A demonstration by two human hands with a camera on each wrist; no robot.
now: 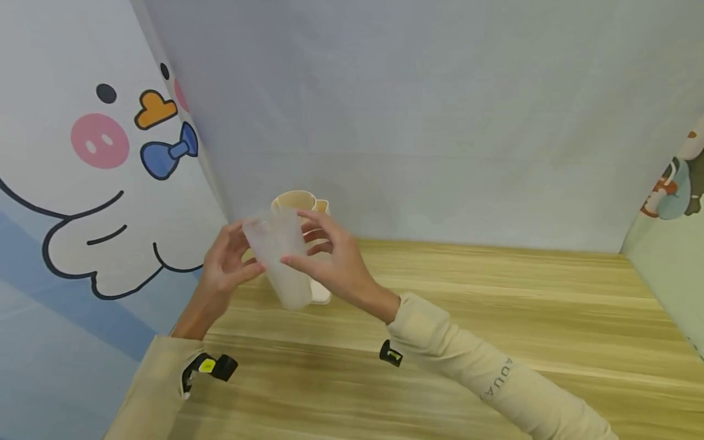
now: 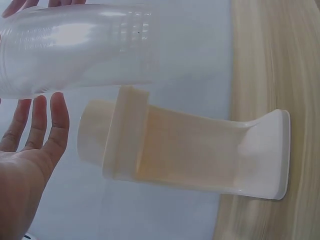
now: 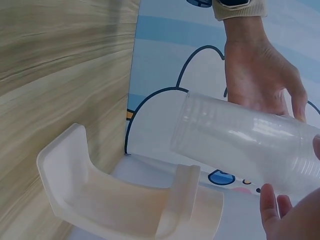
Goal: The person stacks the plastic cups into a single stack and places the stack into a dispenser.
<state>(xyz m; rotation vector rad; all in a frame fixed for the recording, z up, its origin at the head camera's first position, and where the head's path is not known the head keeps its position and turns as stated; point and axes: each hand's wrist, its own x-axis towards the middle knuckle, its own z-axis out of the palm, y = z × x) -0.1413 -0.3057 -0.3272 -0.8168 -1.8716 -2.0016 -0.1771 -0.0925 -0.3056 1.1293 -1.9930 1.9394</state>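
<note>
A tall, tapered clear plastic cup is held up tilted, its wide end upward, with ribbed rings toward both ends. My right hand grips its upper part, thumb in front and fingers around the far side. On the cup's other side is my left hand; in the left wrist view its fingers reach out nearly straight, tips at the cup's wall. Close behind the cup stands a cream plastic stand with a round collar above and a flat foot below, partly hidden in the head view.
The stand's foot rests on the wood-grain table near its back left. A pale cloth wall rises behind, and a cartoon-printed panel lines the left side. Another printed panel borders the right.
</note>
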